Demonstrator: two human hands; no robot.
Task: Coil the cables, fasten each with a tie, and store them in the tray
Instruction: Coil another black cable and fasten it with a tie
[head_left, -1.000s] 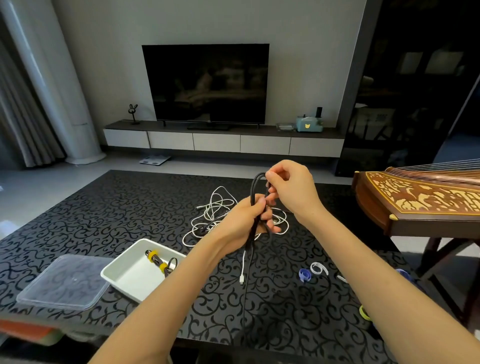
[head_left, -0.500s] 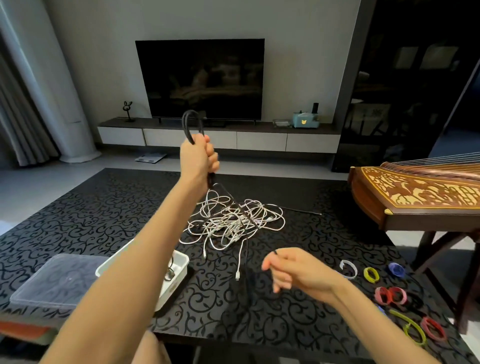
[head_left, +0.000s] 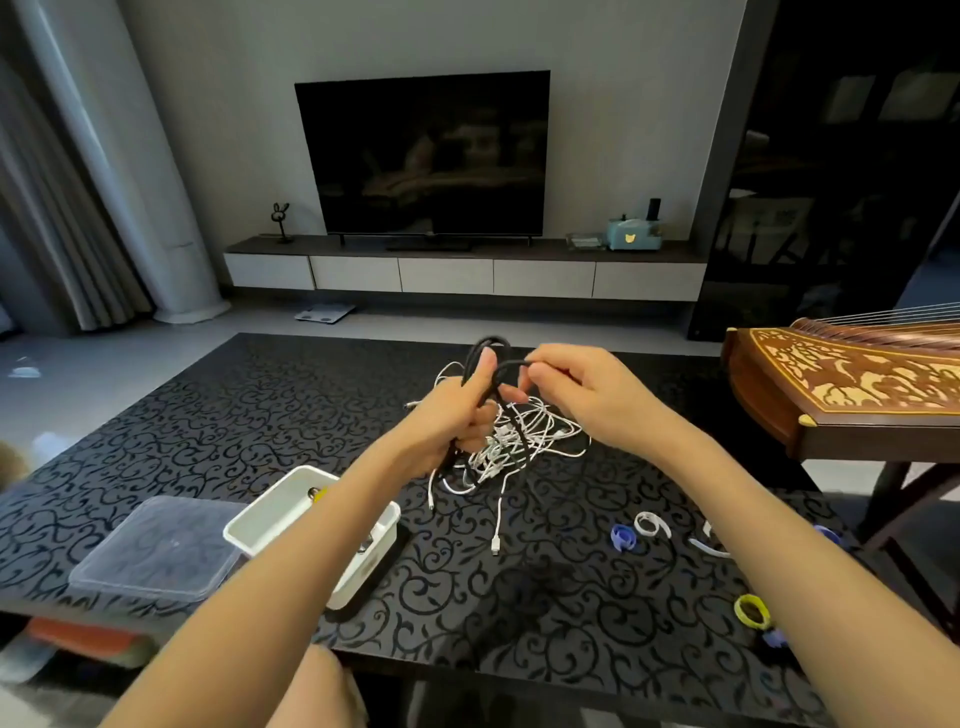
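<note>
- Black patterned table (head_left: 156, 415); white tray (head_left: 249, 525) near its front left edge.
- Clear lid (head_left: 156, 551): just left of tray.
- Black cable (head_left: 509, 365): looped, held in the air beyond and right of tray.
- Left hand (head_left: 447, 426): fingers curled round cable's loops.
- Right hand (head_left: 587, 395): thumb and fingertips pinching cable's top strand.
- White cables (head_left: 540, 436): tangled heap on table, right of tray.
- Ties (head_left: 623, 538): loose, well right of tray.
</note>
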